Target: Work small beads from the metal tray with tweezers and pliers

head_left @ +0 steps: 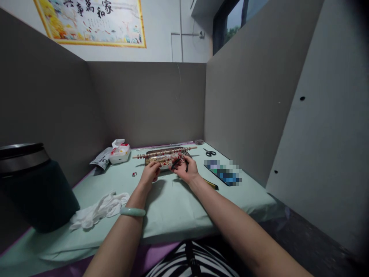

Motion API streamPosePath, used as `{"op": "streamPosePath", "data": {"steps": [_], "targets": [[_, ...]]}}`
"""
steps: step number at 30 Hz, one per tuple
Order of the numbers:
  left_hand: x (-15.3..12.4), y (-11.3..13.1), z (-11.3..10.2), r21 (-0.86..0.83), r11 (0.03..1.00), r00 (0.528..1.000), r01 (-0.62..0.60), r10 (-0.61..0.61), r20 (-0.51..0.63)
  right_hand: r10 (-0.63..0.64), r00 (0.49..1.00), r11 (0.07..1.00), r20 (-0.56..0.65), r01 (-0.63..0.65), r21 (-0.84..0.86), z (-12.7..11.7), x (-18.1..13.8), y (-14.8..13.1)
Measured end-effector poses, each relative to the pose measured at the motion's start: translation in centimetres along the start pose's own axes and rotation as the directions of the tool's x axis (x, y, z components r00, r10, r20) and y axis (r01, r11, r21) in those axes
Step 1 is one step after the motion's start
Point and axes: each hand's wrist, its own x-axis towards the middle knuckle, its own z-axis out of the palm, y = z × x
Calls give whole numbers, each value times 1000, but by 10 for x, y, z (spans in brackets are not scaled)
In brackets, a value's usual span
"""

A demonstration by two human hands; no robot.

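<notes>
Over the near edge of a tray filled with small gold and red pieces, both my hands are close together. My left hand, a pale green bangle on its wrist, has its fingertips pinched; whatever is between them is too small to make out. A pair of black-handled pliers is in my right hand, its fingers curled round the handles. Across the tray lies a thin stick strung with several small red and gold pieces. A small red ring-like piece lies left of my left hand.
Right of the tray are black scissors, a blurred-out phone and a yellow-black tool partly behind my right wrist. At left stand a tissue pack, white gloves and a large dark container. Grey partitions enclose the table.
</notes>
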Motion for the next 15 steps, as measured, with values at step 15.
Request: {"op": "streamPosePath", "data": {"steps": [15], "targets": [[2,0,0,-57,997,998,-56,57,11,-262,810,-295,525,451,-842,-7,-4,33]]}}
